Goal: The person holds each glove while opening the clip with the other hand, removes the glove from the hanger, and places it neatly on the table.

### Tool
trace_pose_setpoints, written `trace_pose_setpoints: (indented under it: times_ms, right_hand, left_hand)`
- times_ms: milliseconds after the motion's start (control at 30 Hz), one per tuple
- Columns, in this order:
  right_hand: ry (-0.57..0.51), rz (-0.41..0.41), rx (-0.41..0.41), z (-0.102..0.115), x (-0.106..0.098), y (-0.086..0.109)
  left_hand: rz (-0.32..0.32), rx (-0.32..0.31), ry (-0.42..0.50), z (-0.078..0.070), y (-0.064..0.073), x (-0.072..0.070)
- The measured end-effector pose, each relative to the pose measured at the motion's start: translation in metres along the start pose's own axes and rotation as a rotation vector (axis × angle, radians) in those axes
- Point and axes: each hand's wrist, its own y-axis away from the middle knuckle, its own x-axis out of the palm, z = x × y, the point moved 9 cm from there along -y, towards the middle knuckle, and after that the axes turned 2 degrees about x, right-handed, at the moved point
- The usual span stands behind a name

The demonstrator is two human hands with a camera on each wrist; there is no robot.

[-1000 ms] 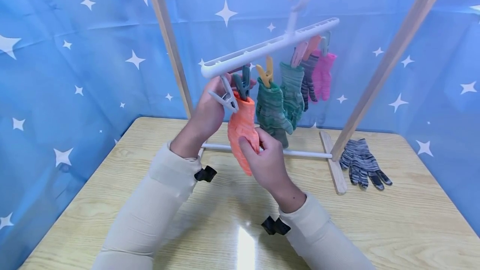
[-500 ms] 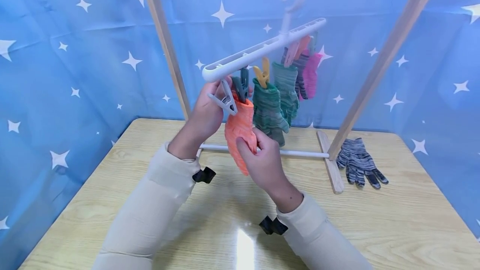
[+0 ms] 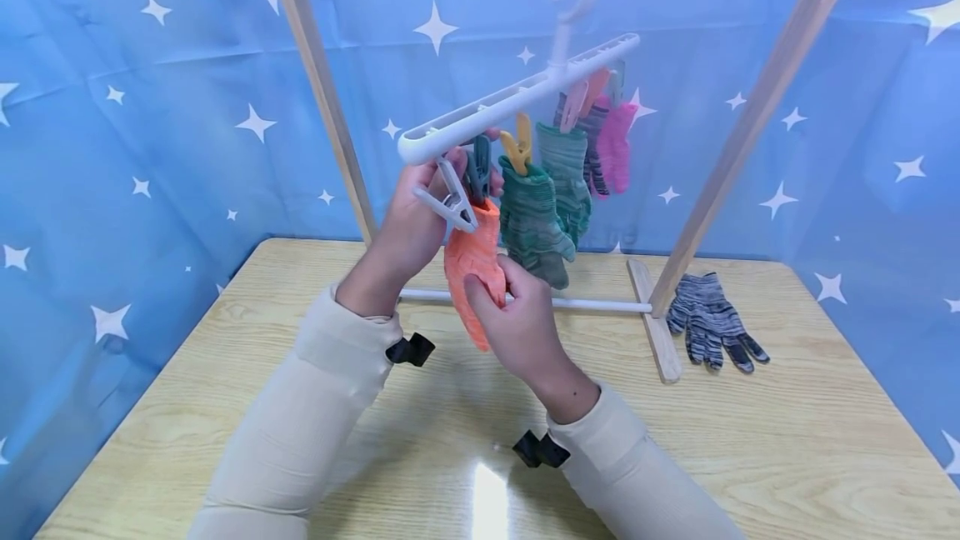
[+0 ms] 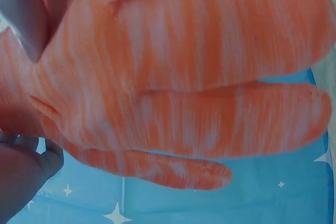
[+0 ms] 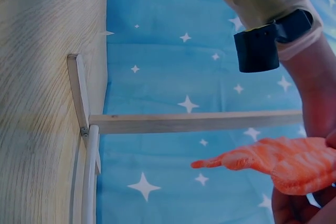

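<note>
My left hand (image 3: 415, 211) is up under the near end of the white hanger (image 3: 517, 94). Its thumb and fingers grip a dark green clothespin (image 3: 478, 167), whose tips meet the cuff of an orange knit glove (image 3: 472, 248). A grey clothespin (image 3: 452, 205) dangles in front of that hand, beside the cuff. Lower down, my right hand (image 3: 525, 319) pinches the glove's body between thumb and fingers. Close up in the left wrist view, the glove's fingers spread sideways. The left fingertips are partly hidden behind the clothespin.
Farther along the hanger, a yellow clothespin (image 3: 517, 144) holds a green glove (image 3: 534, 215); more gloves hang behind, including a pink one (image 3: 615, 148). The hanger hooks on a wood-and-white rack (image 3: 731, 140). A grey-black glove (image 3: 712, 319) lies on the table (image 3: 787, 432).
The rack and hanger sit farther left in the head view than before. Both hands keep their hold on the clothespin and the orange glove, with only slight shifts.
</note>
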Motion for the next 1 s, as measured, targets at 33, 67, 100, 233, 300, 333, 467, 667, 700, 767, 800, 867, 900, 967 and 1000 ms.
trace_pose_setpoints:
  times_ms: [33, 67, 100, 233, 300, 333, 467, 667, 700, 767, 800, 867, 900, 967, 1000]
  right_hand:
    - [0.0, 0.001, -0.002, 0.0, 0.0, 0.0]
    - [0.0, 0.001, -0.005, 0.001, 0.0, 0.0]
    - [-0.001, 0.001, -0.008, 0.002, 0.0, 0.0]
    - [-0.012, -0.003, -0.016, 0.003, -0.001, 0.0]
    - [-0.017, -0.01, -0.014, 0.003, -0.001, 0.0]
    - [-0.019, -0.012, -0.016, 0.003, -0.001, 0.0]
    - [-0.003, -0.046, -0.036, 0.005, -0.003, 0.001]
    - [0.046, -0.138, -0.1, 0.01, -0.01, 0.002]
    - [0.055, -0.15, -0.11, 0.011, -0.011, 0.002]
    - [0.063, -0.165, -0.121, 0.012, -0.013, 0.002]
    - [0.067, -0.171, -0.126, 0.013, -0.014, 0.003]
    - [0.07, -0.181, -0.138, 0.014, -0.015, 0.003]
    - [0.071, -0.184, -0.144, 0.014, -0.015, 0.004]
    - [0.073, -0.192, -0.158, 0.016, -0.016, 0.004]
    - [0.075, -0.196, -0.164, 0.016, -0.016, 0.004]
  left_hand:
    - [-0.003, 0.0, 0.003, 0.0, 0.0, 0.0]
    - [-0.006, -0.003, 0.012, -0.001, -0.001, 0.001]
    - [-0.009, -0.005, 0.02, -0.001, -0.001, 0.001]
    - [-0.013, -0.015, 0.053, -0.003, -0.002, 0.005]
    - [-0.011, -0.028, 0.079, -0.002, -0.002, 0.007]
    - [-0.01, -0.036, 0.086, -0.002, -0.002, 0.008]
    - [-0.008, -0.064, 0.094, -0.001, 0.0, 0.01]
    - [-0.016, -0.052, 0.11, -0.001, 0.001, 0.01]
    - [-0.021, -0.051, 0.11, -0.001, 0.001, 0.01]
    - [-0.027, -0.051, 0.111, 0.0, 0.001, 0.01]
    - [-0.03, -0.051, 0.11, 0.0, 0.001, 0.011]
    - [-0.033, -0.048, 0.117, 0.0, 0.001, 0.011]
    - [-0.035, -0.045, 0.121, 0.0, 0.001, 0.012]
    - [-0.041, -0.042, 0.137, 0.0, 0.0, 0.012]
    - [-0.044, -0.041, 0.145, 0.0, 0.0, 0.012]
